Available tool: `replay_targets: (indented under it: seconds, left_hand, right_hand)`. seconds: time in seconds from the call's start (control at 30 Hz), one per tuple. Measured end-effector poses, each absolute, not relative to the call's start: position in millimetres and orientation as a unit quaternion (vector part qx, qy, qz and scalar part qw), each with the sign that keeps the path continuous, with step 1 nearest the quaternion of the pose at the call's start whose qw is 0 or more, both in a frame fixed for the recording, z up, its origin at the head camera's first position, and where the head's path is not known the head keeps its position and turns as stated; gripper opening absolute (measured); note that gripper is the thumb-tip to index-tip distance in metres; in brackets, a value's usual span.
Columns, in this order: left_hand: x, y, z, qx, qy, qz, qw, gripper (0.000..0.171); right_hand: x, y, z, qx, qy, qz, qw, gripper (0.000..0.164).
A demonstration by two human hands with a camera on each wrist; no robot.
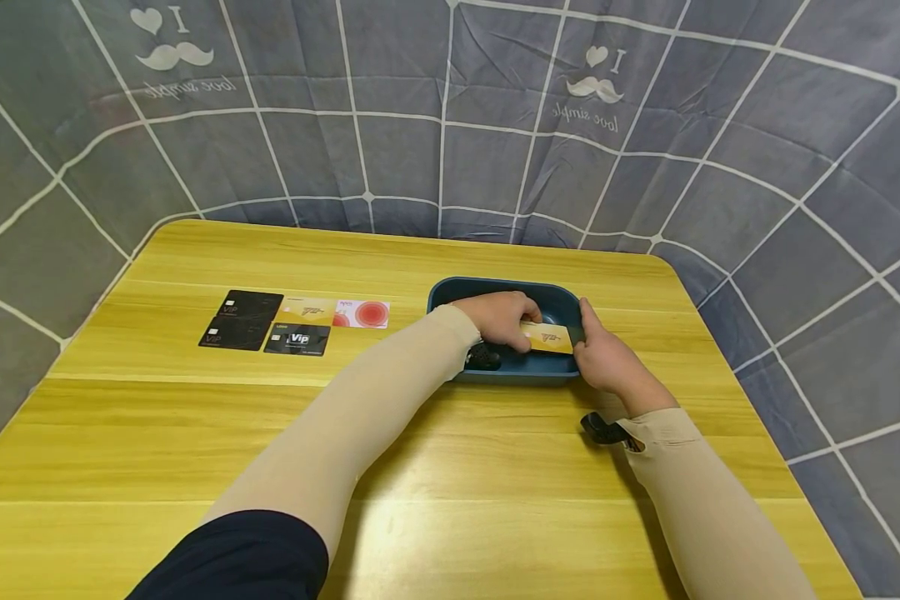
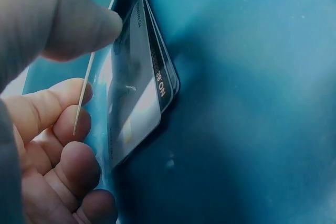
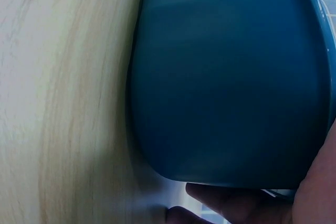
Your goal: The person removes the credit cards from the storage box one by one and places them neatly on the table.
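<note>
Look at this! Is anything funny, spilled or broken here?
Yes: the white "love simple" lettering on the grey, white-gridded fabric curtain reads backwards, perhaps because its reverse faces us. The thin, rectangular cards inside the blue, rounded tub fan out unevenly. I see nothing spilled or broken.

Grey, white-gridded fabric (image 1: 397, 158) hangs behind a glossy yellow wood-grain table (image 1: 495, 450).

Grey curtain (image 1: 405, 158) behind a wooden table (image 1: 450, 475) suggests a booth.
</note>
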State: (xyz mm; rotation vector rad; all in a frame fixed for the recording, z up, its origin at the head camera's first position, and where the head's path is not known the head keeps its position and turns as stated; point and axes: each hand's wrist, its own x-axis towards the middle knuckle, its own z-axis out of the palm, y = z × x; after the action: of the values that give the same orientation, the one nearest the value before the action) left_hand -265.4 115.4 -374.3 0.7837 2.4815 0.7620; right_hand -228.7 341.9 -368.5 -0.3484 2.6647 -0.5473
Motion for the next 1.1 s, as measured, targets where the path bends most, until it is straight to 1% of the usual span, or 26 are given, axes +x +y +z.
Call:
replay_targets:
  seconds: [0.7, 1.1]
  left_hand:
    - [-267, 117, -374, 0.279, 0.899, 0.264, 0.210, 0.057]
    - [-268, 117, -358, 0.295, 0.898, 0.255, 0.202, 0.056]
  right_hand:
    - [-227, 343, -365, -0.124, 0.951, -0.201, 0.201, 0.075]
    - [-231, 346, -362, -0.138, 0.948, -0.199, 0.208, 0.073]
